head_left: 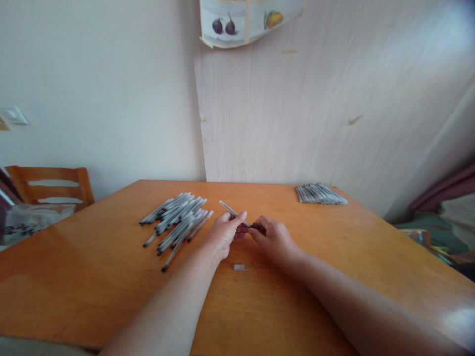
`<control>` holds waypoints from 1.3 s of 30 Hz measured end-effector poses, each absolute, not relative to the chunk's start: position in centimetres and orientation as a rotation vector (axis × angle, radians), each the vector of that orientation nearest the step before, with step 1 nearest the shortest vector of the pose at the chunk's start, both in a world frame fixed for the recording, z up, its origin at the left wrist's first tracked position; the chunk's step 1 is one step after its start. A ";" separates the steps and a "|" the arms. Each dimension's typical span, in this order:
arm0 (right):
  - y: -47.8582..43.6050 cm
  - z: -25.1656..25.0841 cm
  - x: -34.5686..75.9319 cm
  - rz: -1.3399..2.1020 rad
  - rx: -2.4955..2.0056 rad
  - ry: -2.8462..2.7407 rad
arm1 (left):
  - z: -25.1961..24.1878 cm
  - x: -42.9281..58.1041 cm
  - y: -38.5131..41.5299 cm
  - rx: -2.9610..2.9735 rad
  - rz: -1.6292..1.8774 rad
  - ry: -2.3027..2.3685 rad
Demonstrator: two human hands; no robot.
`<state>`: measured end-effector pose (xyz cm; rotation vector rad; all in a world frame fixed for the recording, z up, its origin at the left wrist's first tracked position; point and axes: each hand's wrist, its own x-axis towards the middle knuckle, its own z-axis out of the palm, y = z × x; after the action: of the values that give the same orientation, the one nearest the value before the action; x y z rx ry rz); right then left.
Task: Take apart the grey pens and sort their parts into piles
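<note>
My left hand [224, 232] grips a slim clear pen [229, 208], its thumb laid along the barrel. The pen slants, with its far end up and to the left. At the near end, my right hand [272, 240] has its fingers closed round the dark tip, which they partly hide. Below the hands a small whitish translucent piece [239, 267] lies on the table. Left of them is a loose pile of pens [180, 217] with grey-white barrels and black ends, pointing roughly the same way.
A neat stack of similar pens [321, 194] lies at the back right of the wooden table [92, 267]. Behind the table rises the wall [260, 118]. A wooden chair [52, 177] stands at the left, near a clear bag [39, 220] with dark bits in it.
</note>
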<state>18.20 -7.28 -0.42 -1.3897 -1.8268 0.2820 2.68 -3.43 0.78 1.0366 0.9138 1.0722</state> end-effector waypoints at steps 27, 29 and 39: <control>-7.2 -0.3 18.5 0.333 -1.419 -1.876 | 1.0 2.4 -3.0 0.970 1.148 0.883; -7.3 -0.2 18.5 0.346 -1.421 -1.883 | 1.0 2.2 -2.9 0.971 1.164 0.889; -7.6 0.8 19.4 0.511 -1.352 -2.124 | 0.8 1.4 -1.8 0.910 1.241 0.885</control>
<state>19.39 -7.56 0.76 -1.3524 -2.1239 0.5113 1.37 -1.81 0.81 0.9098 0.8851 1.2410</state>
